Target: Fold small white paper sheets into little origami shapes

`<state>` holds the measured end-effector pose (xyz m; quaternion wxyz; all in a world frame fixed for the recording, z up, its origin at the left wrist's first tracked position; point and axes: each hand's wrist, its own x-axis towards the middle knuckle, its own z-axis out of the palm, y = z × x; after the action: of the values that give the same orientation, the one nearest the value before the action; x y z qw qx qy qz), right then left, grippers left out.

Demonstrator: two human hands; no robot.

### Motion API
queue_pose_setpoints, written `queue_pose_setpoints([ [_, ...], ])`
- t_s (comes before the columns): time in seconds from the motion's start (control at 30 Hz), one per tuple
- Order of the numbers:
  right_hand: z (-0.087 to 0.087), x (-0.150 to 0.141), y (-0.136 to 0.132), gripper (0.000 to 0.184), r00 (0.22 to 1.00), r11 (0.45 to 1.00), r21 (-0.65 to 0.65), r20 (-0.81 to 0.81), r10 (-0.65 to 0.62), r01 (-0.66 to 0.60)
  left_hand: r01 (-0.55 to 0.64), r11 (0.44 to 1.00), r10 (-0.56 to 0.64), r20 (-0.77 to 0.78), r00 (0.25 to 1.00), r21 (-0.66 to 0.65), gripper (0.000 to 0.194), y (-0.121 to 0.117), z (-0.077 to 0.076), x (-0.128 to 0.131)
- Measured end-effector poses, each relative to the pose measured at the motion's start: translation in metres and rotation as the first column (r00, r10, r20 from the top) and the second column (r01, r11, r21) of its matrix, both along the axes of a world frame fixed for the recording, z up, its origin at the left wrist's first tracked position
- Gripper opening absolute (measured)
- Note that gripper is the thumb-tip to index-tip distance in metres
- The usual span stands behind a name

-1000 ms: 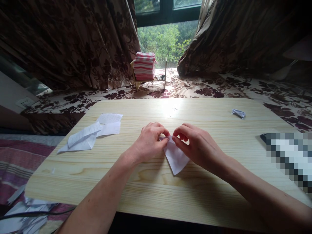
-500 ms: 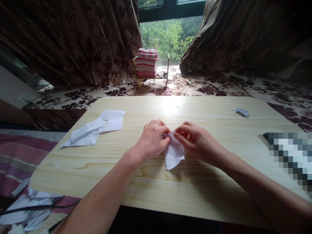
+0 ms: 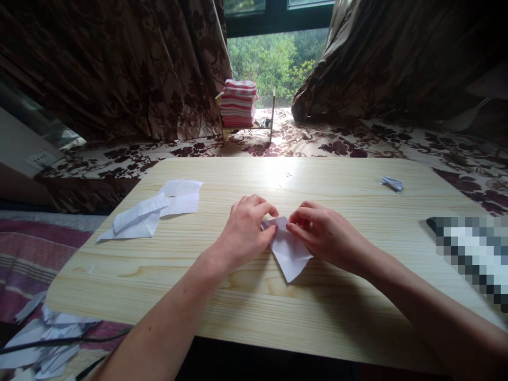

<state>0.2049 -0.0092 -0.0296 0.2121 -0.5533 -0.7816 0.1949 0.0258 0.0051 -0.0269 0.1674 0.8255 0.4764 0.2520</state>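
Note:
A small folded sheet of white paper (image 3: 291, 259) lies at the middle of the table, one corner toward me and its lower edge ragged. My right hand (image 3: 323, 233) pinches its upper right edge between thumb and fingertips. At the paper's upper left is my left hand (image 3: 246, 225). Its thumb rests by the paper's edge, while the index finger is raised apart from the thumb with a gap between them.
Several white paper pieces (image 3: 137, 214) lie at the table's left. A small folded paper (image 3: 392, 183) sits at the far right, with a dark-edged, pixelated object (image 3: 468, 248) nearer. Torn paper scraps (image 3: 55, 338) and a black cable (image 3: 99, 337) are beyond the left edge.
The paper has turned, its lower end swinging to the right. My left thumb and index finger have come apart from their pinch. My right hand still pinches the paper.

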Motion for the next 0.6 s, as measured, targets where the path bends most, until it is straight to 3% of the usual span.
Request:
queue_pose_setpoints([
  [0.13,0.0006,-0.0010,0.0001,0.017,1.000,1.000,0.005,0.023,-0.006,0.006,-0.034,0.998,0.032,0.051,0.998,0.046,0.007,-0.0015,0.0040,-0.0026],
  [0.6,-0.0003,-0.0011,-0.0002,0.015,1.000,1.000,0.009,0.010,-0.015,0.014,0.004,0.994,-0.004,-0.003,1.000,0.107,0.013,-0.0002,0.0000,-0.0021],
])
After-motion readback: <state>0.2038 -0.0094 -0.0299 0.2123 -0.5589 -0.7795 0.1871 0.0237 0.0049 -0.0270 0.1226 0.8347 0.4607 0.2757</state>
